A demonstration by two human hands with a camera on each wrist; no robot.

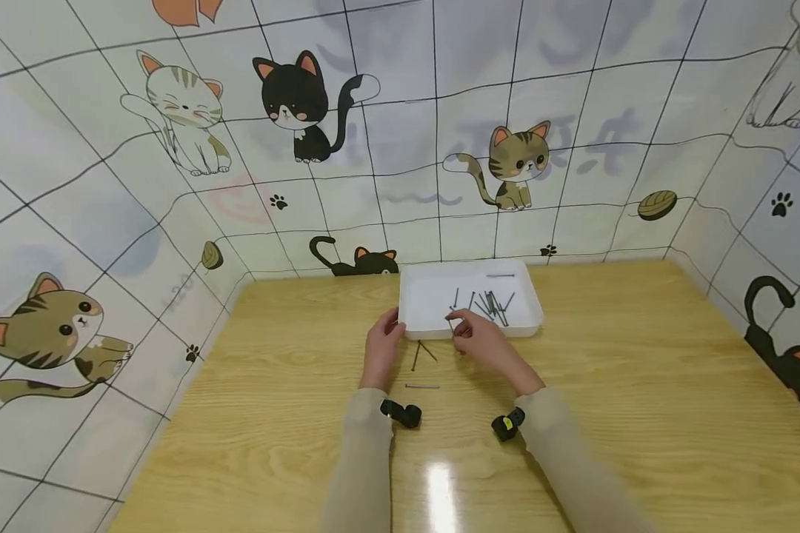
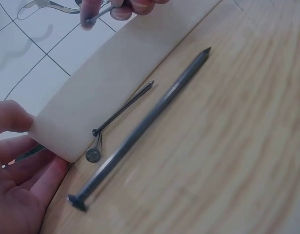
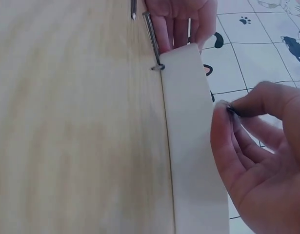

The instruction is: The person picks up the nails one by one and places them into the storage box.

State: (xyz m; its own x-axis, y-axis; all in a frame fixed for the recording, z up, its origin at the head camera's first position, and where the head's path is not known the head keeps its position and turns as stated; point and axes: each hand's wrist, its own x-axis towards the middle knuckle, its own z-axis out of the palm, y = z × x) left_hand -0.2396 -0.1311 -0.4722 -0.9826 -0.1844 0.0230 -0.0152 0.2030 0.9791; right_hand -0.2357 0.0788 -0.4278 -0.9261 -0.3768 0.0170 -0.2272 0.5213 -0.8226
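Observation:
A white plastic tray [image 1: 427,292] stands against the back wall with several loose nails [image 1: 492,305] inside. At its front left corner my left hand [image 1: 381,352] holds the tray, thumb over the rim and fingers against the side. Above the front rim, my right hand [image 1: 483,342] pinches a single nail [image 2: 100,14] between thumb and fingertips; in the right wrist view the fingers mostly hide it. Two nails [image 1: 416,357] lie on the table by the tray's front wall, their ends meeting. Nearer to me, another nail [image 1: 422,386] lies sideways between my forearms.
The light wood table [image 1: 280,414] ends at a wall covering [image 1: 407,163] printed with cats and grid lines, which also rises at both sides. One nail [image 1: 501,275] lies apart at the tray's back right. Black wrist cameras [image 1: 403,413] sit on both sleeves.

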